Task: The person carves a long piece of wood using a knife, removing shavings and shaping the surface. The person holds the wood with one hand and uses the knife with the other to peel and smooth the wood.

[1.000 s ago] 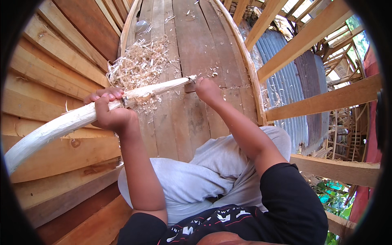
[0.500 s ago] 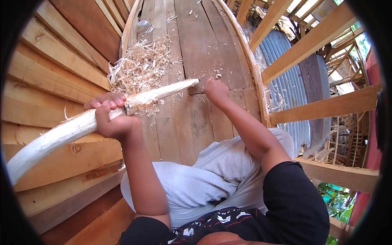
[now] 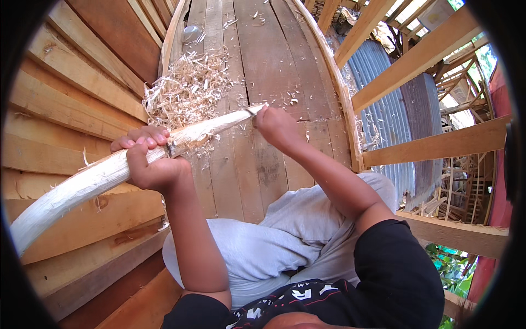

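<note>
A long, curved, pale peeled pole [image 3: 76, 187] slants from the lower left up to a whittled tip near the middle. My left hand [image 3: 150, 156] is wrapped round it, thumb on the near side and fingers over the top. By the tip, my right hand [image 3: 275, 127] is closed in a fist on a knife [image 3: 251, 111]. Only a short dark piece of its blade shows, lying across the pole close to the tip. The handle is hidden inside my fist. Just past my left hand, the pole has a rough brownish patch with loose curls.
A heap of wood shavings [image 3: 189, 88] lies on the plank floor [image 3: 274, 60] beyond the pole. Behind it stands a small clear container [image 3: 191, 34]. A board wall [image 3: 71, 109] rises at the left. Wooden rails [image 3: 433, 152] and corrugated metal sheets [image 3: 378, 93] are at the right.
My right hand has moved left from beyond the tip, and the knife blade now lies on the pole. My left hand keeps its grip, with the pole nearly still.
</note>
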Available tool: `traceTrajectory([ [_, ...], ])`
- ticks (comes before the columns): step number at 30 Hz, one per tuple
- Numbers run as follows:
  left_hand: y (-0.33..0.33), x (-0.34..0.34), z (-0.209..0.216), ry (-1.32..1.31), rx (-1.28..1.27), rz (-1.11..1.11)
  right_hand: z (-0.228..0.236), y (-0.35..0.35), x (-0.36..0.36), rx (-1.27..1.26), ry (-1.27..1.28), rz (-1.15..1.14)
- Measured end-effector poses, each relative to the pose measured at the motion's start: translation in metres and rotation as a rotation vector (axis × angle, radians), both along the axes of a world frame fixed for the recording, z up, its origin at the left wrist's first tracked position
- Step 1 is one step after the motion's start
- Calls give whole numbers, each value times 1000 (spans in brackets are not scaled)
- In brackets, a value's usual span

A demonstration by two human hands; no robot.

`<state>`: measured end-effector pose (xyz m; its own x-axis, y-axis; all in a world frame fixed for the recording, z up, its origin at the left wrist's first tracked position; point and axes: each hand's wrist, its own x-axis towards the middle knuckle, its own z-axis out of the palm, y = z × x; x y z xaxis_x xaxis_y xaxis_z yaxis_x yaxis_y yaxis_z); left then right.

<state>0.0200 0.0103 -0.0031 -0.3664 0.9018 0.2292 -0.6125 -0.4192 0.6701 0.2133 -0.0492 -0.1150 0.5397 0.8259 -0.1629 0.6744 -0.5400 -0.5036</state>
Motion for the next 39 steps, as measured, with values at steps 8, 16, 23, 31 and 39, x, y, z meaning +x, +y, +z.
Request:
traceTrajectory([
  [8, 1, 2, -8, -8, -41, 3, -44, -16, 26, 42, -55, -105],
  [16, 1, 8, -8, 61, -40, 73, -18, -2, 4, 75, 18, -58],
  [23, -2, 8, -1, 75, -147, 126, -4, -5, -6, 7, 74, -78],
  [31, -5, 6, -4, 47, -70, 146, 0, -7, -18, 77, -82, 21],
  [39, -2, 0, -5, 65, -67, 149, -16, 0, -9, 87, -78, 4],
])
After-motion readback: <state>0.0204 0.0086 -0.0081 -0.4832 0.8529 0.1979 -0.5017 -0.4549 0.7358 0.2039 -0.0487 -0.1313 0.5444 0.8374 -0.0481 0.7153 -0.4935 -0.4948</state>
